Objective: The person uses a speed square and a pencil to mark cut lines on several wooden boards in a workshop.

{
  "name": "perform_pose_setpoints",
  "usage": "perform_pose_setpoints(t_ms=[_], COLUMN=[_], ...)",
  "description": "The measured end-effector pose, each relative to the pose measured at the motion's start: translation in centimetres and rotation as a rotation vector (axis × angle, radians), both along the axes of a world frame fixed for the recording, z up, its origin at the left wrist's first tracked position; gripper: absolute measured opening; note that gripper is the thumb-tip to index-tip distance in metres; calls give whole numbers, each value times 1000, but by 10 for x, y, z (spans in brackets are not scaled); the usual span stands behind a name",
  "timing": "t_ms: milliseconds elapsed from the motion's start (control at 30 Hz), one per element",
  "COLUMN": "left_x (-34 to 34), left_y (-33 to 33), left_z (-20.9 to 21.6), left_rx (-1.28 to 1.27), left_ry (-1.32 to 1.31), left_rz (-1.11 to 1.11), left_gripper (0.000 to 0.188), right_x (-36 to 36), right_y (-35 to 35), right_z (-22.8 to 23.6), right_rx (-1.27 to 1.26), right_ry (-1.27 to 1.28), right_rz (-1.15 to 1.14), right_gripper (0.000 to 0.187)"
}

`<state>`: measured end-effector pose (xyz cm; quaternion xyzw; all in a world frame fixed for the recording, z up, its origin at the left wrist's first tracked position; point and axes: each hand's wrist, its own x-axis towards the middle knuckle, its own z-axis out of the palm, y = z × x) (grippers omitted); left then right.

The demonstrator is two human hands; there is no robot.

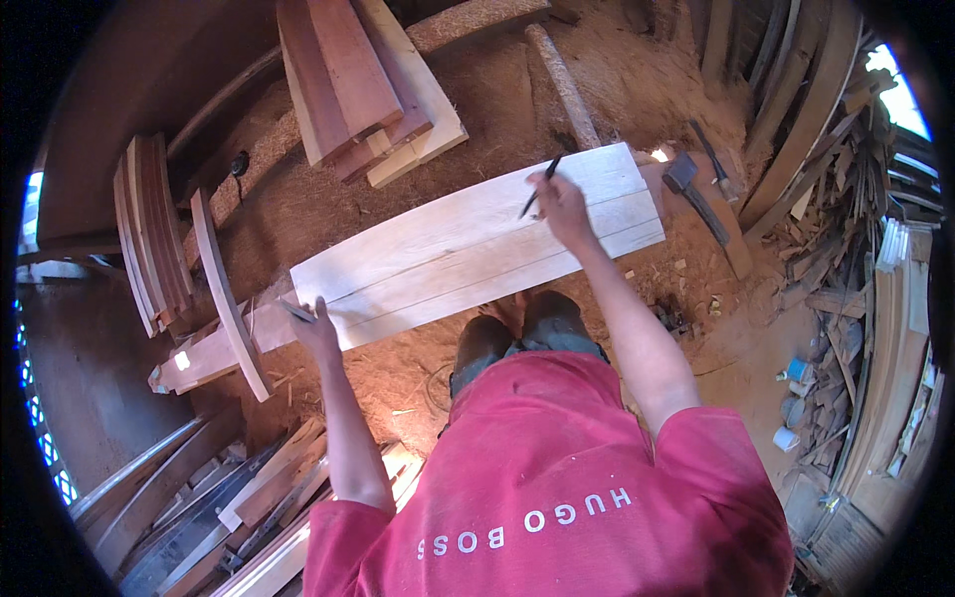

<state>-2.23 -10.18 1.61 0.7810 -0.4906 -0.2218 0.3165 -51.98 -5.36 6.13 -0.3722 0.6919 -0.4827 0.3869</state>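
Observation:
A pale wooden panel (468, 234) lies across the work in front of me, with two long seam lines along it and a curved far edge. Over its right part is my right hand (564, 207), closed around a slim dark pencil-like stick (528, 202) that slants over the wood. At the panel's left end, my left hand (318, 330) is closed by the corner. A small flat greyish piece (296, 311) shows at its fingers, too small to name. My bare feet are partly visible beyond my knees, below the panel's near edge.
A mallet (682, 173) and a chisel-like tool (723, 179) rest on a plank to the right. Stacked boards (348, 75) stand at the far side. A curved strip (227, 289) crosses a beam at left. Scrap wood (836, 199) lines the right; sawdust covers the ground.

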Motion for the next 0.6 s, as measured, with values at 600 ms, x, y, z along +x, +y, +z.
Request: perform_pose_setpoints(t_ms=[600], left_x=[-85], left_y=[151], left_z=[58], left_rx=[12], left_ry=[40], left_rz=[-306], left_gripper=[41], right_x=[-13], right_y=[33], right_z=[-9], right_rx=[-81], right_ry=[320], right_rz=[238], right_gripper=[6])
